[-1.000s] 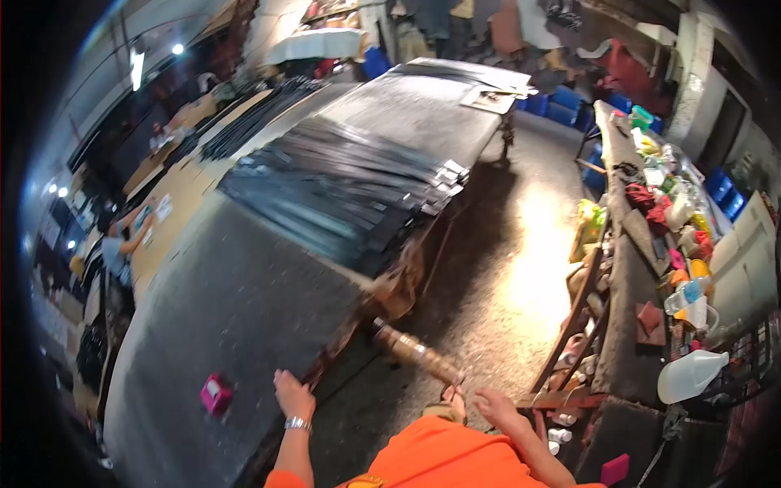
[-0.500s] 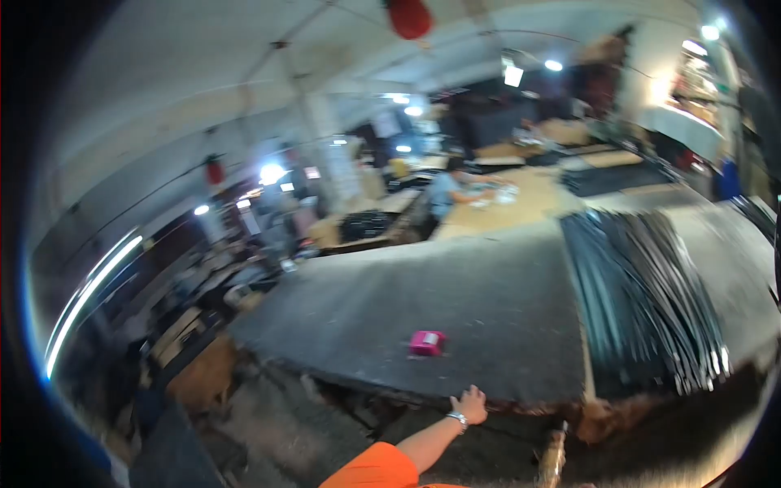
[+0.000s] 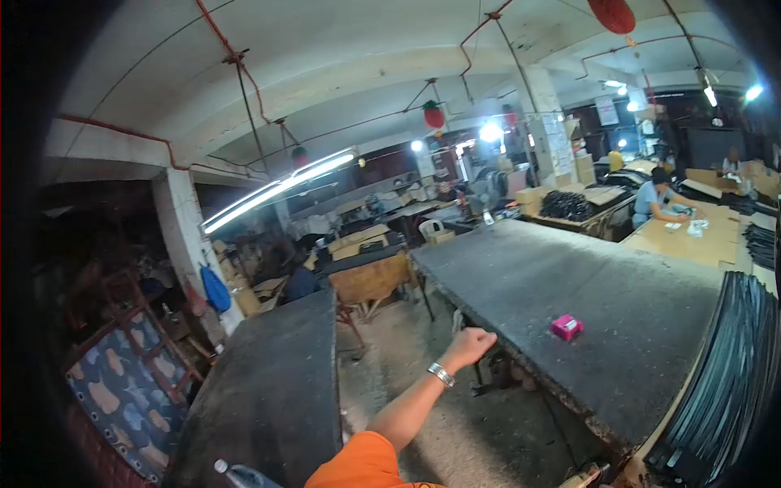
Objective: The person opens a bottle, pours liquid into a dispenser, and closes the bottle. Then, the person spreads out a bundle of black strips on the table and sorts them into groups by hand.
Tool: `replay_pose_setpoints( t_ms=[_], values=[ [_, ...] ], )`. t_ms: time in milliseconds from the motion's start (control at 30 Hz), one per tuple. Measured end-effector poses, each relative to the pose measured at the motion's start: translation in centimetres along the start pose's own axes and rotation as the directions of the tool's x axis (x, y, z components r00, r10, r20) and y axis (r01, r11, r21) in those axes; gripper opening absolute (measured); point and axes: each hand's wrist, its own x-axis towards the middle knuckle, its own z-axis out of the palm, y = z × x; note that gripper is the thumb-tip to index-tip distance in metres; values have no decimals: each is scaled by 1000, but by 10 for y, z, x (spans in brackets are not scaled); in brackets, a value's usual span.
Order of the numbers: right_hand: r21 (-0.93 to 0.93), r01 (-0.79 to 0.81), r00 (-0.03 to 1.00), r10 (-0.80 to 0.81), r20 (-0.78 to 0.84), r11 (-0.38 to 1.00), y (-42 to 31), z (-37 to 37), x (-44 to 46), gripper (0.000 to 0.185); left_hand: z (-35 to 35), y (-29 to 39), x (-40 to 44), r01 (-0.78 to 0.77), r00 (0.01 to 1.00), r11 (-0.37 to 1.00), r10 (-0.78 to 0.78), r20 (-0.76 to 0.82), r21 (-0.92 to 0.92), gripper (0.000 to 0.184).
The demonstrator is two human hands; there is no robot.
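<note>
My left hand, with a metal watch on its wrist, is at the near edge of the dark table. Its fingers are curled together and nothing shows in them; whether it touches the edge is unclear. A small pink object lies on that table, to the right of the hand. Long dark strips lie in a bundle at the table's right end. My right hand is out of view.
Another dark table stands on the left, with a floor gap between the two. A clear bottle is at the bottom. A person in light blue leans over a tan table. A patterned cloth is at far left.
The view has swung left, bringing the second table into sight. My right hand has left the view. My left hand has gone from spread fingers to curled ones at the table edge.
</note>
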Motion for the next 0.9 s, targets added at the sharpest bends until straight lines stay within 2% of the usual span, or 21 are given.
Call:
replay_pose_setpoints(
  t_ms=[33, 133, 167, 233, 300, 333, 400, 433, 467, 533, 600, 667, 733, 833, 900],
  values=[
    [-12, 10, 999, -10, 35, 1000, -11, 0, 4, 42, -28, 9, -6, 105, 994, 991, -107, 14, 81, 40],
    [17, 94, 987, -95, 126, 995, -41, 10, 25, 39, -76, -19, -19, 20, 979, 1000, -17, -205, 9, 37],
    [22, 125, 980, -127, 156, 992, -47, 11, 30, 38, -95, 0, -24, -9, 966, 993, -22, -256, -119, 36],
    [73, 341, 931, -348, 110, 937, -58, 17, 40, 33, -136, 62, -46, -45, 951, 951, -53, -304, -306, 32],
    [132, 392, 902, -409, 137, 910, -65, 28, 59, 33, -179, 132, -60, -82, 952, 907, -52, -303, -413, 31],
    [99, 400, 900, -411, 145, 911, -78, 26, 61, 32, -196, 168, -64, -111, 951, 878, -42, -305, -466, 33],
    [184, 465, 863, -490, 127, 866, -88, 28, 68, 32, -225, 237, -67, -323, 934, 754, 155, -322, -572, 35],
    [226, 493, 843, -525, 112, 840, -93, 30, 73, 32, -233, 272, -68, -444, 895, 695, 311, -320, -565, 39],
    [211, 510, 835, -539, 109, 834, -97, 30, 74, 33, -239, 305, -66, -552, 831, 615, 462, -311, -562, 43],
    [207, 525, 831, -550, 84, 825, -113, 18, 64, 33, -240, 361, -47, -680, 708, 543, 661, -249, -493, 51],
    [197, 508, 845, -529, 72, 838, -113, 15, 56, 34, -229, 420, -24, -677, 692, 517, 690, -213, -523, 55],
    [160, 465, 872, -481, 86, 871, -112, 8, 43, 35, -220, 466, 12, -624, 700, 432, 680, -219, -652, 51],
    [126, 416, 897, -429, 102, 900, -94, 13, 36, 38, -219, 499, 62, -522, 676, 237, 701, -228, -819, 35],
    [90, 450, 893, -447, -52, 889, -48, 24, 24, 27, -221, 514, 126, -405, 701, 79, 667, -254, -911, 36],
    [78, 375, 922, -363, -132, 924, -34, 18, -3, 27, -220, 503, 170, -358, 738, 31, 621, -262, -933, 36]
  ],
)
